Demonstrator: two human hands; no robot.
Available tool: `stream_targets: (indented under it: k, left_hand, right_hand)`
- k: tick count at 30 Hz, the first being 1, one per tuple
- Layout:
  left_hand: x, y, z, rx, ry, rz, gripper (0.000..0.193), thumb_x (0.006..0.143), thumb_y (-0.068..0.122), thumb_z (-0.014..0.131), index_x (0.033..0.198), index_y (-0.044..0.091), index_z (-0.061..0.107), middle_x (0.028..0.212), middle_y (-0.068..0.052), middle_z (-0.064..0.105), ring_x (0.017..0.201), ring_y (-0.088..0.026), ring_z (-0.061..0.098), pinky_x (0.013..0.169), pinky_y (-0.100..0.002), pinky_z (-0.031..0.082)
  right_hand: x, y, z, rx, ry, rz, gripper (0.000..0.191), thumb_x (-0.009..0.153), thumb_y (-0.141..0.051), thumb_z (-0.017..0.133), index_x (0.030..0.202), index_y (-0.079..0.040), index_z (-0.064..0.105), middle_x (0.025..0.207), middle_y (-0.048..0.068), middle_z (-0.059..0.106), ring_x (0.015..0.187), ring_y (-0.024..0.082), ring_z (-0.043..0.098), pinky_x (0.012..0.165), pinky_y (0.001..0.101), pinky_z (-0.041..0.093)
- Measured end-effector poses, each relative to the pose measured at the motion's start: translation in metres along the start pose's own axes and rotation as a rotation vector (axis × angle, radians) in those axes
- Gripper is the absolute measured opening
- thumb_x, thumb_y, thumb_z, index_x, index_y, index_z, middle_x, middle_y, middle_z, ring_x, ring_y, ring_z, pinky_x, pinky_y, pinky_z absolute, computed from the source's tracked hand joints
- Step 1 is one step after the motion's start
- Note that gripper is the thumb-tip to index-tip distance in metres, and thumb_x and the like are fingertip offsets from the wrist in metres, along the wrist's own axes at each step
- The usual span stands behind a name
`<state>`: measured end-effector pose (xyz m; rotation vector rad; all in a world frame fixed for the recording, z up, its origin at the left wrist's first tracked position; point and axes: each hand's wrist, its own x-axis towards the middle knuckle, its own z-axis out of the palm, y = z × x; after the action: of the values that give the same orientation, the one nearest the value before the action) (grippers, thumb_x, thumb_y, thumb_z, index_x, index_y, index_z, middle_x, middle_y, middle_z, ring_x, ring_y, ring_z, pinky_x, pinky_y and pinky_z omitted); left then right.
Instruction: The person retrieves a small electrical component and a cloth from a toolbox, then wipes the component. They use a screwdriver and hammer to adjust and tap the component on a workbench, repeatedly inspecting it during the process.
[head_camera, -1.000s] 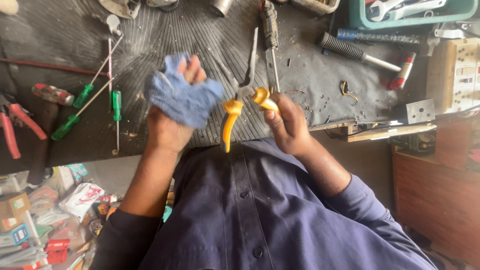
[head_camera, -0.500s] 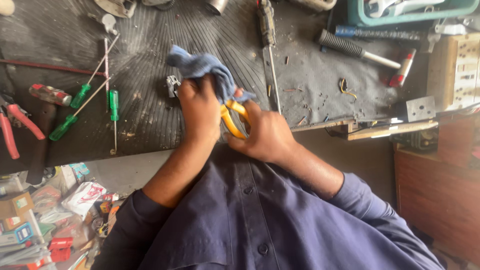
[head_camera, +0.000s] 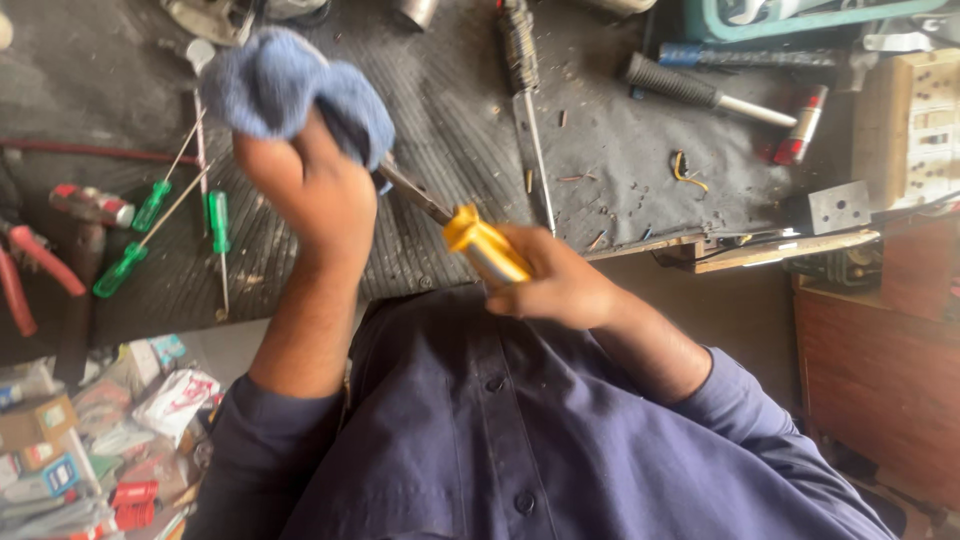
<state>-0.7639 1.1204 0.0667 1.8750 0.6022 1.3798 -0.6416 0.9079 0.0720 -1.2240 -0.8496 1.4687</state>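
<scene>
One blue cloth (head_camera: 290, 90), one yellow-handled pliers (head_camera: 470, 235) — three green screwdrivers (head_camera: 217, 220).

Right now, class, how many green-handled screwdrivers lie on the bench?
3, all left of the cloth-holding hand: one upper, one lower left, one upright. Others may be hidden.

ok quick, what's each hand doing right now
left hand: closed on a blue rag, at the pliers' metal end
right hand: closed on the pliers' yellow handles
</scene>
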Motion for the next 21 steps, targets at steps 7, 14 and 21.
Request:
stream_targets:
  k: [7, 14, 21]
  left_hand:
    - [-0.019, -0.001, -0.006, 0.096, -0.386, 0.113, 0.007, 0.103, 0.008, 0.066, 0.106, 0.002, 0.066, 0.093, -0.012, 0.073, 0.083, -0.026, 0.073, 0.076, -0.035, 0.057]
    - [-0.003, -0.037, -0.027, 0.134, 0.068, -0.4, 0.023, 0.101, 0.014, 0.055, 0.117, -0.002, 0.049, 0.091, -0.011, 0.065, 0.071, -0.026, 0.07, 0.069, -0.042, 0.06]
    - [0.032, 0.016, -0.05, -0.066, -0.335, -0.012, 0.035, 0.107, 0.019, 0.069, 0.125, -0.004, 0.05, 0.122, -0.016, 0.061, 0.114, -0.029, 0.062, 0.104, -0.042, 0.052]
  right_hand:
    - [-0.005, 0.001, -0.021, 0.408, -0.263, 0.088, 0.066, 0.089, -0.02, 0.065, 0.146, -0.005, 0.035, 0.116, 0.014, 0.061, 0.096, 0.02, 0.063, 0.084, 0.0361, 0.056]
    - [-0.017, 0.004, -0.02, 0.52, -0.242, 0.117, 0.06, 0.092, -0.012, 0.055, 0.146, 0.012, 0.044, 0.123, 0.022, 0.063, 0.095, 0.023, 0.061, 0.086, 0.0399, 0.056]
    - [-0.02, 0.015, -0.025, 0.76, -0.207, 0.143, 0.07, 0.086, -0.01, 0.05, 0.15, 0.015, 0.039, 0.102, 0.022, 0.067, 0.093, 0.033, 0.072, 0.086, 0.0468, 0.062]
